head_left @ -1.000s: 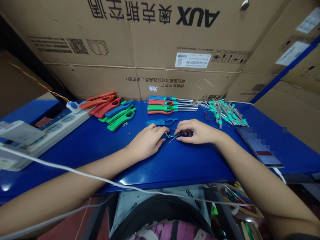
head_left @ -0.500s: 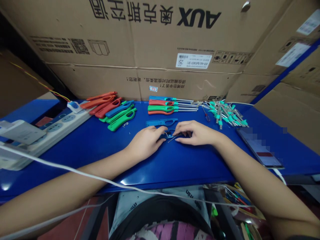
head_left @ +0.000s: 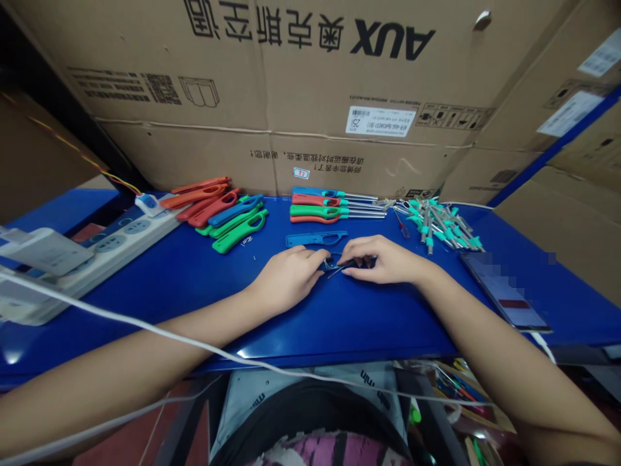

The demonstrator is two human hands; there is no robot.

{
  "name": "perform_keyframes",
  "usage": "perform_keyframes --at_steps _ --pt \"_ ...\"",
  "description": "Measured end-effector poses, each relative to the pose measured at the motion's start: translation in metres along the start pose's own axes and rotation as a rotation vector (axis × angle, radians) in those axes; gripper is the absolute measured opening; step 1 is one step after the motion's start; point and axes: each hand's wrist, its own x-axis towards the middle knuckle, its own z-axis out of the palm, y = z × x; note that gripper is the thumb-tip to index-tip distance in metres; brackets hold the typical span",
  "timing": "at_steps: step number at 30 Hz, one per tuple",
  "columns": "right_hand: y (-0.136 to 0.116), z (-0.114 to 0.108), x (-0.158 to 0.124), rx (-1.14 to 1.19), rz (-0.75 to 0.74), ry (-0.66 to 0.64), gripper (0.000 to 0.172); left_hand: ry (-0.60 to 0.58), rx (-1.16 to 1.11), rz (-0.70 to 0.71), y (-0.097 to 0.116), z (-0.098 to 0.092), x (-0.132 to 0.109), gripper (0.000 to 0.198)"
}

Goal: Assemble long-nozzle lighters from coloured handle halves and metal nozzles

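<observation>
My left hand [head_left: 290,277] is closed around a blue lighter casing [head_left: 334,263] low over the table, and its fingers hide most of the part. Thin wires show at the casing between the two hands. My right hand [head_left: 379,260] meets it from the other side with thumb and fingers pinched; what they hold is hidden. A thin dark rod [head_left: 336,272] sticks out below the right fingertips. Just beyond the hands lies another blue casing half [head_left: 310,240]. Farther back are several assembled long-nosed lighters [head_left: 315,211] in blue, red, green and orange.
Several coloured casings [head_left: 237,223] lie left, near small loose pins [head_left: 247,241]. Metal tubes with teal ends [head_left: 444,226] are heaped right, beside a small screwdriver [head_left: 403,228]. A phone [head_left: 507,294], power strip [head_left: 116,243], white cable [head_left: 160,336] and cardboard wall [head_left: 301,84] surround the table.
The view has shifted slightly, moving the scene a little to the right. Both hands stay at the blue casing, with only slight finger movement.
</observation>
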Motion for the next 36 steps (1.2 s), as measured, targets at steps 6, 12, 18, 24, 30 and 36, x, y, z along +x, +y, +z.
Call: perform_keyframes --at_steps 6,12,18,24,30,36 --pt "-0.0018 0.0000 0.0003 -0.020 0.002 -0.015 0.021 0.029 -0.083 0.022 -0.0010 0.0048 0.0008 0.025" --pt "-0.0032 -0.0017 0.0002 -0.010 0.004 -0.016 0.021 0.043 -0.114 0.042 -0.0013 0.0056 0.0008 0.024" --pt "-0.0041 -0.0016 0.0002 -0.030 0.000 -0.026 0.020 0.020 -0.087 0.039 0.0010 0.0041 0.0010 0.025" --pt "-0.0048 -0.0021 0.0000 -0.010 -0.002 -0.015 0.021 0.015 -0.043 0.057 0.0023 0.0026 0.0002 0.029" --pt "-0.0024 -0.0020 -0.0007 -0.002 -0.004 -0.008 0.021 0.011 -0.016 0.066 0.0033 0.0000 0.0001 0.031" --pt "-0.0013 -0.0011 -0.0008 -0.019 -0.002 -0.019 0.021 -0.012 0.013 0.058 0.0055 -0.0022 0.0003 0.032"
